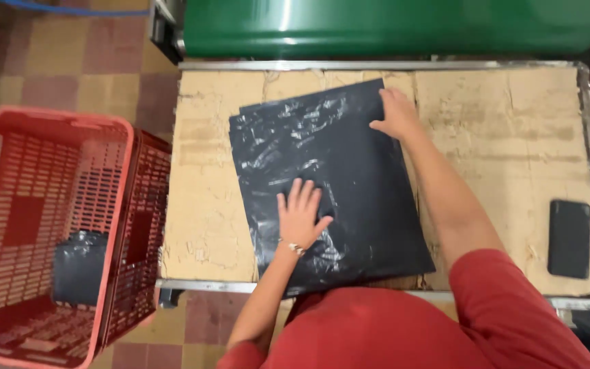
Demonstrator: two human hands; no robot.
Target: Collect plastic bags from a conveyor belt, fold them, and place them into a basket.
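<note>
A stack of flat black plastic bags (356, 184) lies on a worn cardboard-covered table (513, 137). My left hand (300, 215) rests palm down on the near part of the top bag, fingers spread. My right hand (396, 115) presses on the far right corner of the stack, fingers flat on the plastic. Neither hand grips anything.
A red plastic crate (8, 225) stands on the tiled floor to the left, with a folded black bag (78, 266) inside. A black phone (569, 238) lies at the table's right edge. A green machine body (390, 27) runs along the far side.
</note>
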